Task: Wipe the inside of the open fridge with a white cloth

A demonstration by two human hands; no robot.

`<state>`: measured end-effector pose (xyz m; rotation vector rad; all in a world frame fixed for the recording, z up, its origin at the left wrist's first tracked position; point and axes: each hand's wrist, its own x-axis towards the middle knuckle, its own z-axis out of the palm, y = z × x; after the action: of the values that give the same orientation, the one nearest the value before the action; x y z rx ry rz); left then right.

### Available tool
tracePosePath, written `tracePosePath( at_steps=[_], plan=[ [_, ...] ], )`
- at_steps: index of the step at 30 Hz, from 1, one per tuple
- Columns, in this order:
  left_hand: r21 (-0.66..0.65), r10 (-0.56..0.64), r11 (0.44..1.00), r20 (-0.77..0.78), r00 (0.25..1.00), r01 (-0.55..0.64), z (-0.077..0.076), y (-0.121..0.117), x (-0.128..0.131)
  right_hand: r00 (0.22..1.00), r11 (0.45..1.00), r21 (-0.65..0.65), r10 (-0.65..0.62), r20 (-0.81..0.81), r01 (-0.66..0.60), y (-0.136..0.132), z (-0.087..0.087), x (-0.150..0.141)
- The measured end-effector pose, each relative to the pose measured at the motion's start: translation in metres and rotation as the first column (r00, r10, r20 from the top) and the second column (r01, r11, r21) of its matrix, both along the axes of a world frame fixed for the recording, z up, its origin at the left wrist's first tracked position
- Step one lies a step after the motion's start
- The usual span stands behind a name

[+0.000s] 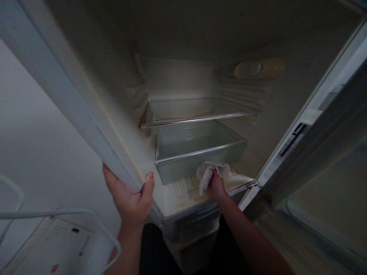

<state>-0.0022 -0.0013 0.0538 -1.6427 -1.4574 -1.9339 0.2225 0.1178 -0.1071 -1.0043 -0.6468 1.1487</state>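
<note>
An open refrigerator fills the view. My left hand grips the front edge of its left side wall, thumb on the inner side and fingers round the outside. Bunched in my right hand is a whitish cloth, held in front of the clear drawer, low inside the refrigerator. Beneath the cloth, the refrigerator floor has brownish stains. I cannot tell whether the cloth touches the drawer or the floor.
A glass shelf with a shiny front rim sits above the drawer. A yellowed control housing is on the right wall. The door stands open at right, hinge near the floor. A white bent rod crosses the lower left.
</note>
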Motion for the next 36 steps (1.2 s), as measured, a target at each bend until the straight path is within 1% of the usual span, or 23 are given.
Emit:
tracePosePath(
  at_steps=[1,2,5,7,9,11,12,14,17,20,24,26,29,31,34,36],
  plan=[
    [-0.005,-0.004,1.0,0.004,1.0,0.004,-0.001,0.001,0.0,0.998,1.0,-0.023,0.0,-0.069,-0.001,0.006,0.006,-0.005],
    [-0.01,-0.007,1.0,0.008,1.0,0.007,-0.002,0.001,-0.001,0.992,1.0,-0.019,0.011,-0.123,-0.013,0.012,0.011,-0.009],
    [-0.011,-0.013,1.0,0.017,1.0,0.013,-0.003,0.003,-0.002,0.973,0.993,0.057,0.11,-0.203,-0.101,0.021,0.018,-0.009],
    [-0.002,-0.022,1.0,0.007,1.0,0.022,-0.004,0.004,-0.003,0.958,0.976,0.116,0.206,-0.201,-0.185,0.018,0.017,-0.005],
    [0.008,-0.025,1.0,-0.017,1.0,0.025,-0.004,0.005,-0.004,0.946,0.949,0.192,0.282,-0.159,-0.25,0.009,0.014,0.0],
    [0.022,-0.024,0.999,-0.035,0.999,0.025,-0.004,0.005,-0.004,0.944,0.935,0.235,0.303,-0.128,-0.267,-0.001,0.013,0.003],
    [0.029,-0.023,0.999,-0.037,0.999,0.024,-0.004,0.004,-0.004,0.943,0.936,0.236,0.299,-0.143,-0.261,-0.007,0.013,0.004],
    [0.031,-0.021,0.999,-0.034,0.999,0.022,-0.004,0.003,-0.003,0.93,0.945,0.204,0.298,-0.217,-0.256,-0.017,0.017,0.005],
    [0.017,-0.011,1.0,-0.023,1.0,0.011,-0.004,0.002,-0.003,0.878,0.94,0.128,0.341,-0.337,-0.316,-0.033,0.025,0.008],
    [-0.004,-0.002,1.0,-0.005,1.0,0.002,-0.004,0.002,-0.003,0.851,0.933,0.087,0.355,-0.388,-0.35,-0.048,0.029,0.012],
    [-0.018,-0.01,1.0,0.025,1.0,0.01,-0.005,0.003,-0.004,0.858,0.947,0.061,0.313,-0.407,-0.316,-0.06,0.026,0.015],
    [-0.011,-0.012,1.0,0.026,1.0,0.012,-0.006,0.003,-0.005,0.854,0.943,0.043,0.317,-0.412,-0.329,-0.067,0.022,0.018],
    [0.006,-0.006,1.0,-0.01,1.0,0.006,-0.007,0.003,-0.006,0.848,0.93,-0.02,0.325,-0.418,-0.366,-0.081,0.02,0.025],
    [0.005,-0.011,1.0,-0.018,1.0,0.011,-0.007,0.003,-0.006,0.842,0.924,-0.07,0.309,-0.443,-0.376,-0.095,0.019,0.029],
    [-0.009,-0.016,1.0,0.003,1.0,0.016,-0.007,0.002,-0.005,0.837,0.918,-0.158,0.247,-0.488,-0.363,-0.121,0.018,0.038],
    [-0.007,-0.011,1.0,0.013,1.0,0.011,-0.006,0.001,-0.004,0.862,0.914,-0.224,0.205,-0.464,-0.338,-0.139,0.015,0.045]
  ],
)
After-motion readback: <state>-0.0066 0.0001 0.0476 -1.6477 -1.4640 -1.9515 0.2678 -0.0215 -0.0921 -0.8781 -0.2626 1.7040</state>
